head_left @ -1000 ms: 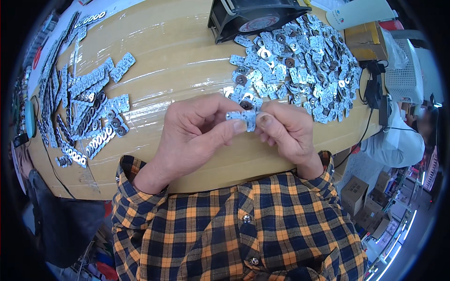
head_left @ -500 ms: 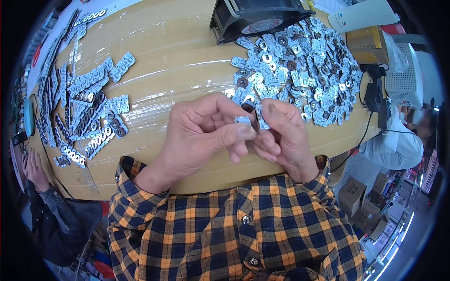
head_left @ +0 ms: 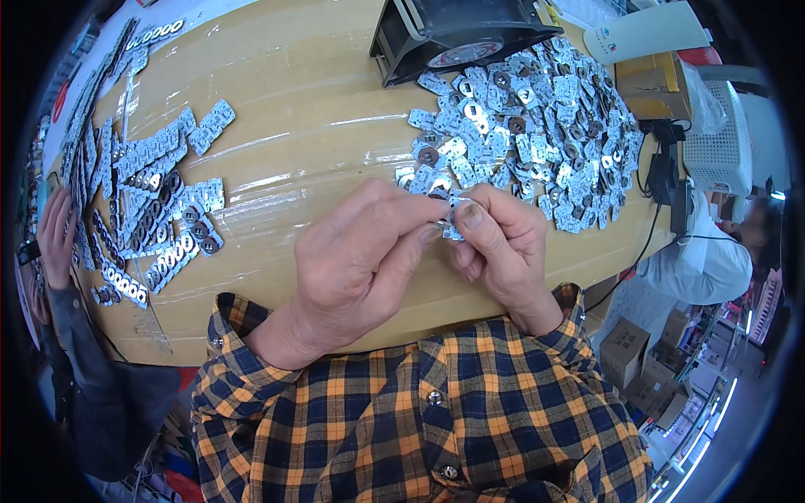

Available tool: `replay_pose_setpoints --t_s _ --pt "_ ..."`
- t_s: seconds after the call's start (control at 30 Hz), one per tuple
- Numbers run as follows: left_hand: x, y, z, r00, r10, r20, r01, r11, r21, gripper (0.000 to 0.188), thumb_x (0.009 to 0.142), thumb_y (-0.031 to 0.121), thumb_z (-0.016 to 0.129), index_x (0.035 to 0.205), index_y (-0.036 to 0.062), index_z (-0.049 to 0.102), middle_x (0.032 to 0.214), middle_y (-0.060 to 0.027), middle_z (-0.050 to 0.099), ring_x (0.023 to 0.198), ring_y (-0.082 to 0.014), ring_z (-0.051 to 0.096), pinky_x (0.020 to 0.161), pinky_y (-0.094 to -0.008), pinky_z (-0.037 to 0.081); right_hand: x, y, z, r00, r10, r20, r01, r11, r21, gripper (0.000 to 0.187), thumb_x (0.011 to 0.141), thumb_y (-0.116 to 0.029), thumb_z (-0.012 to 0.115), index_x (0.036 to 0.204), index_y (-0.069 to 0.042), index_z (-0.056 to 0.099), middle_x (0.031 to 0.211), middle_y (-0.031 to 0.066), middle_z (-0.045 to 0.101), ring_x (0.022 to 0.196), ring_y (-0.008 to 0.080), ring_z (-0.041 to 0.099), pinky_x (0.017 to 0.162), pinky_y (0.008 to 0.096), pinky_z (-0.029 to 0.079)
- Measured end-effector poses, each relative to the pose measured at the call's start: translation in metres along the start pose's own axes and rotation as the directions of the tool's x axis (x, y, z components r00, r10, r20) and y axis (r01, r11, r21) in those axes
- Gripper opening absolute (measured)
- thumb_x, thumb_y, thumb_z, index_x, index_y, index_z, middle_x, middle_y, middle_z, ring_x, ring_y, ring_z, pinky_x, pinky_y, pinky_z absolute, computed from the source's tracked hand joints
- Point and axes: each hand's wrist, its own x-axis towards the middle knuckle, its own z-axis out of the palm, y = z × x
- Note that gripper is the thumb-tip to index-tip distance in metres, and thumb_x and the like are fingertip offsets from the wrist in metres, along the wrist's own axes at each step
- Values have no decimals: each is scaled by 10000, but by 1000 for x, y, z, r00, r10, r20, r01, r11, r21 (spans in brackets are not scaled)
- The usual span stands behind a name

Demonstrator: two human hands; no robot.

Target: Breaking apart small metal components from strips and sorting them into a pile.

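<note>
My left hand [head_left: 352,264] and my right hand [head_left: 510,239] meet in front of my chest, above the table's near side. My right thumb and fingers pinch a small silvery metal plate [head_left: 454,225], largely covered by the fingers. The left thumb and forefinger close on a small piece at its edge; the fingers hide what kind it is. Just beyond the right hand spreads a heap of loose small metal plates [head_left: 570,138], some with dark or shiny round discs. Similar plates stand in joined rows [head_left: 159,147] at the left.
A black bin [head_left: 461,33] lies tipped beside the heap on the cardboard-covered table [head_left: 285,109]. A cardboard box [head_left: 646,84], white basket [head_left: 717,147] and black cable adapter [head_left: 664,168] sit at the right. Another person's hand [head_left: 57,226] reaches in at far left; someone in white [head_left: 696,260] is at the right.
My left hand has turned over, its back now facing up, with its fingertips brought against the plate in my right hand. The other person's hand at far left has moved farther over the table.
</note>
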Motion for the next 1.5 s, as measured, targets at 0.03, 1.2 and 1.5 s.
replay_pose_setpoints --t_s 0.03,1.2,1.5 --pt "-1 -1 1 1000 0 -1 0 1000 0 235 747 -125 666 958 -23 654 778 -106 612 651 -177 607 546 -254 468 0 0 1 1000 13 8 -14 999 36 308 995 -222 503 755 -32 536 555 -15 505 427 23 403 400 181 306" --pt "5 -12 1 930 -345 -126 311 922 -229 188 784 -98 660 959 -28 647 812 -90 624 718 -127 636 621 -229 500 41 -12 -13 996 85 36 -79 987 -137 295 992 -228 521 761 -45 535 566 -24 502 404 18 405 374 176 303" --pt "15 -9 -1 882 -468 62 468 852 -233 190 900 -76 541 1083 -63 590 922 -63 623 811 -93 638 712 -213 537 57 -26 -22 968 229 106 -222 972 -74 313 1001 -232 487 759 -36 525 561 -17 480 399 28 392 371 177 307"
